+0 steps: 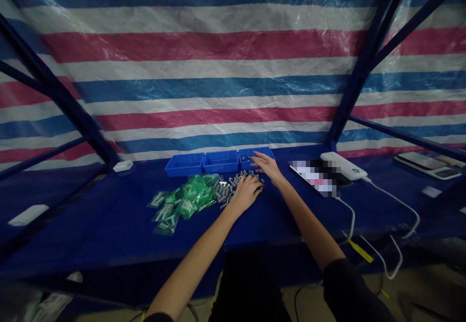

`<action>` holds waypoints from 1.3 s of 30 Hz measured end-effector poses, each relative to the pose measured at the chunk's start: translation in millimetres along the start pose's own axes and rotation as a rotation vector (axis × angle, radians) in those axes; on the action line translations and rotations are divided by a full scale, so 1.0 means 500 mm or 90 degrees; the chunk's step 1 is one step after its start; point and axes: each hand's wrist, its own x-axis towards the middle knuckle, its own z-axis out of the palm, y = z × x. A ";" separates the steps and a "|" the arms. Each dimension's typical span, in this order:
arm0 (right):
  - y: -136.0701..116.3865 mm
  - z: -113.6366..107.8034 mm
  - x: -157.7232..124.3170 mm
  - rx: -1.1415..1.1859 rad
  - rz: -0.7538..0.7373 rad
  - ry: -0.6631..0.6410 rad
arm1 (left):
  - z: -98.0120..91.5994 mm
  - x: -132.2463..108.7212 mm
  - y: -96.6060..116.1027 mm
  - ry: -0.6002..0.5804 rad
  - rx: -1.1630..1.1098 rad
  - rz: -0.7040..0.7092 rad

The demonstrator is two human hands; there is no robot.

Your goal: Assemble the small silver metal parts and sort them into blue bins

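Note:
My left hand [247,192] rests low over the right side of a heap of small grey metal parts [224,191], its fingers curled down and thumb close to the index finger. Whatever lies between those fingertips is too small to make out. Just beyond it, my right hand [268,167] hovers at the front of the right-hand blue bin [267,153], fingers stretched apart and nothing seen in them. A few small parts lie inside that bin. Left of the heap, several clear green-tinted bags [192,195] filled with similar parts are piled up.
Two more blue bins [185,164] adjoin the right-hand one along the back. To the right lie a phone [313,178], a white power bank [344,165] and a trailing white cable [400,204]. Blue frame posts [358,76] and a striped tarp [218,86] enclose the table.

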 end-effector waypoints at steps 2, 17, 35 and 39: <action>0.003 -0.001 0.001 -0.010 0.013 -0.002 | 0.000 -0.001 0.003 0.005 0.009 -0.006; 0.016 0.003 0.001 -0.055 0.048 -0.025 | -0.023 0.006 -0.008 0.258 -0.090 -0.214; 0.005 0.026 -0.022 0.110 0.102 -0.242 | -0.043 0.012 -0.011 0.466 -0.273 -0.255; 0.013 0.027 -0.014 0.086 0.093 -0.176 | -0.032 0.014 -0.016 0.440 -0.259 -0.257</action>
